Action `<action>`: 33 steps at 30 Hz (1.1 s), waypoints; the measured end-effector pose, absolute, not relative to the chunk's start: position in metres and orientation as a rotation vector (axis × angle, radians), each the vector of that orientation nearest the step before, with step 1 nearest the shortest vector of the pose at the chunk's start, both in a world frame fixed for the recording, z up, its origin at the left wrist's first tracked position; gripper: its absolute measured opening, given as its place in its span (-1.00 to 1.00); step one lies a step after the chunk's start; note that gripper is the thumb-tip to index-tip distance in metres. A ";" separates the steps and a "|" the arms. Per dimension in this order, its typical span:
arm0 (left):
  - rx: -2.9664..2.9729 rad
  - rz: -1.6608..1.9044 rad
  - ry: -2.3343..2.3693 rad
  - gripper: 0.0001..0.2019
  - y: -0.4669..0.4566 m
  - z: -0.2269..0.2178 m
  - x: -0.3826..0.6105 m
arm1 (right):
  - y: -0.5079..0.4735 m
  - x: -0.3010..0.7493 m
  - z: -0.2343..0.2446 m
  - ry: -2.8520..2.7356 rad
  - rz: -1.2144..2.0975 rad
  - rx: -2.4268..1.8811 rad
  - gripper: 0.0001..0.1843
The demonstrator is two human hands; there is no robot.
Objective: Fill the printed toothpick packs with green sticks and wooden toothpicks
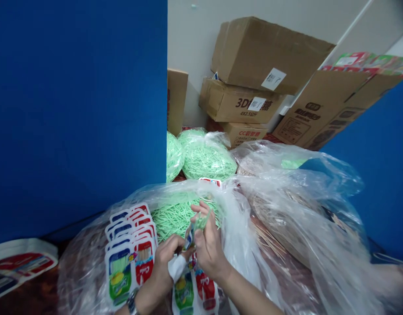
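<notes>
Around the packet (188,239), small and partly hidden, the fingers of my left hand (165,258) are closed; a white piece (177,267) shows beside that thumb. Close by, my right hand (210,247) grips a small bunch of green sticks (201,221) above the packet. Beyond both hands lies a heap of thin green sticks (171,216) in an open clear plastic bag (234,227). Left of my left hand, overlapping printed twin packs (121,275) with green Sprite and red Cola sides are stacked. More such packs (206,288) lie beneath my hands.
Tied bags of green sticks (208,157) stand behind the heap. Brown sticks (270,240) lie in clear plastic on the right. Cardboard boxes (254,57) are piled at the back. Blue panels flank both sides. A blurred arm (390,282) shows at the right edge.
</notes>
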State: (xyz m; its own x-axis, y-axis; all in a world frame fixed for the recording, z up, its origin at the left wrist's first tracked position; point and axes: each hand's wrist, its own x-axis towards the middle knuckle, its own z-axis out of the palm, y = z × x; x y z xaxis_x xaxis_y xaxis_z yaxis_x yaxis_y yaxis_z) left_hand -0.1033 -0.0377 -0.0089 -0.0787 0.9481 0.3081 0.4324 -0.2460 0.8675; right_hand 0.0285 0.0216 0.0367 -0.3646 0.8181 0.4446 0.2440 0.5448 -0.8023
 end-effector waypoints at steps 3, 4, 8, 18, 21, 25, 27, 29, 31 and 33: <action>1.735 1.307 1.440 -0.84 -0.038 -0.011 -0.111 | 0.034 0.046 0.032 -1.922 0.823 -0.855 -0.36; 1.749 1.299 1.431 -0.86 -0.038 -0.012 -0.113 | 0.040 0.051 0.030 -1.888 0.868 -0.873 -0.34; 1.805 1.291 1.397 -0.88 -0.037 -0.013 -0.115 | 0.062 0.064 0.019 -1.758 1.105 -1.013 -0.49; 2.059 1.417 1.218 -0.89 -0.059 -0.025 -0.125 | 0.094 0.066 0.006 -1.754 1.014 -1.110 -0.68; 2.030 1.572 1.207 -0.90 -0.072 -0.038 -0.117 | 0.107 0.061 -0.015 -2.191 0.938 -1.204 -0.74; 1.972 1.678 1.255 -0.88 -0.085 -0.049 -0.107 | 0.109 0.033 -0.039 -2.454 0.810 -1.257 -0.86; 1.974 1.672 1.295 -0.86 -0.089 -0.051 -0.108 | 0.107 0.018 -0.045 -2.534 0.748 -1.299 -0.84; 1.976 1.649 1.325 -0.83 -0.093 -0.051 -0.110 | 0.106 0.009 -0.045 -2.622 0.683 -1.341 -0.77; 1.968 1.636 1.347 -0.82 -0.096 -0.050 -0.113 | 0.106 0.007 -0.041 -2.705 0.617 -1.377 -0.74; 1.946 1.645 1.362 -0.81 -0.097 -0.049 -0.115 | 0.106 0.013 -0.033 -2.780 0.547 -1.415 -0.74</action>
